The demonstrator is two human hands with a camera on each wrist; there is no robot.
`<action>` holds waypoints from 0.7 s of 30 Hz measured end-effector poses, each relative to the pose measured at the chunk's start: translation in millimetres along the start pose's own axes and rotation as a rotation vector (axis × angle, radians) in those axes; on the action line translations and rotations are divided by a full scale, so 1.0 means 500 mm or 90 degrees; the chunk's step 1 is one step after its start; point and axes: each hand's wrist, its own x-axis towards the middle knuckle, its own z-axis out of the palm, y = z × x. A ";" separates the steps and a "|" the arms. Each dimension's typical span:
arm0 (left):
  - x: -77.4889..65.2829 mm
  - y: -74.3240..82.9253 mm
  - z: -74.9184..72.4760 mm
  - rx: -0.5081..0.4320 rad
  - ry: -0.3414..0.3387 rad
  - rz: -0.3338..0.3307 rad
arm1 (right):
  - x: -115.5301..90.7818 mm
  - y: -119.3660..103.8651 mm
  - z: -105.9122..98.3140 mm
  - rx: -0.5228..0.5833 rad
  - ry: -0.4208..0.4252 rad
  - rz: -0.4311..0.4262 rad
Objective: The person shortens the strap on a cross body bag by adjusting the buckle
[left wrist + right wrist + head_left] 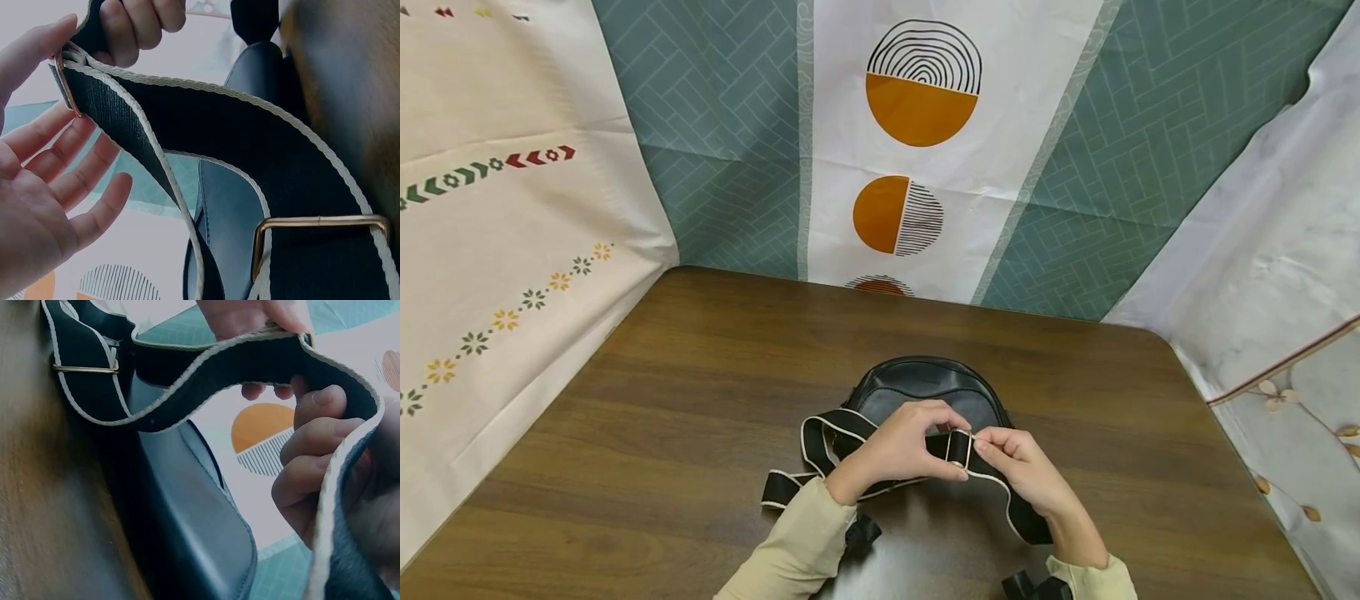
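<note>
A small black bag (928,379) with a curved top lies on the table behind both hands. Its wide black strap (212,119) has cream corded edges and loops loosely to the left. My left hand (898,446) holds a gold strap buckle (67,87) between thumb and fingertips, with the strap threaded through it. Just right of the buckle, my right hand (1026,475) pinches the strap, its other fingers curled in the right wrist view. A second gold buckle (85,369) sits lower on the strap, apart from both hands. The right thumb's contact is partly hidden.
The brown wooden table (700,367) extends on all sides of the bag. Patterned cloth (722,125) hangs behind it, with white cloths at the left and right edges. Dark wrist bands (862,531) show under the sleeves.
</note>
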 end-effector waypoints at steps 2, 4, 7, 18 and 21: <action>0.001 0.001 0.002 -0.008 0.003 0.006 | 0.001 0.001 0.003 0.006 0.001 0.003; 0.003 0.001 0.004 -0.022 0.012 0.016 | 0.001 0.001 0.006 0.031 -0.001 0.013; 0.003 0.000 0.004 -0.038 0.028 0.035 | 0.001 0.000 0.007 0.066 0.007 0.033; -0.006 -0.010 -0.008 -0.058 0.029 0.036 | -0.016 0.001 -0.009 0.079 0.020 0.083; -0.007 -0.006 -0.012 -0.051 0.017 0.021 | -0.017 0.000 -0.009 0.033 0.041 0.065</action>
